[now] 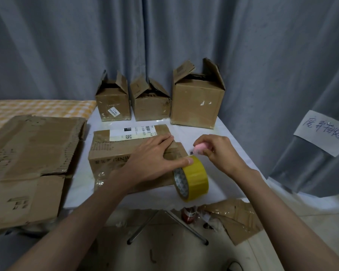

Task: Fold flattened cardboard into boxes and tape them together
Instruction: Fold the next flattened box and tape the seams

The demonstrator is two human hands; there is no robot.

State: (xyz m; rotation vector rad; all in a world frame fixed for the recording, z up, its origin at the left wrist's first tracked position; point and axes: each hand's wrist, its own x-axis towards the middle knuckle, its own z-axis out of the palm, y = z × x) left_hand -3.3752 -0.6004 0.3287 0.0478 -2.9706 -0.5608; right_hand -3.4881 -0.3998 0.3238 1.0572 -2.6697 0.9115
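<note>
A brown cardboard box (pixel 114 153) with a white shipping label lies on the small white table (pixel 219 184). My left hand (pixel 155 159) presses flat on its closed top flaps, thumb touching the yellow tape roll (pixel 194 178). The roll stands on edge at the box's right end, hanging at the table's front edge. My right hand (pixel 217 151) hovers just right of the box, fingers closed around a small pink cutter (pixel 200 148) whose dark tip points toward the box's top seam.
Three assembled boxes (pixel 196 102) with loose top flaps stand along the back of the table against a grey curtain. Flattened cardboard (pixel 31 153) lies stacked at the left. Torn cardboard (pixel 237 218) and a brown tape roll (pixel 188 214) lie on the floor below.
</note>
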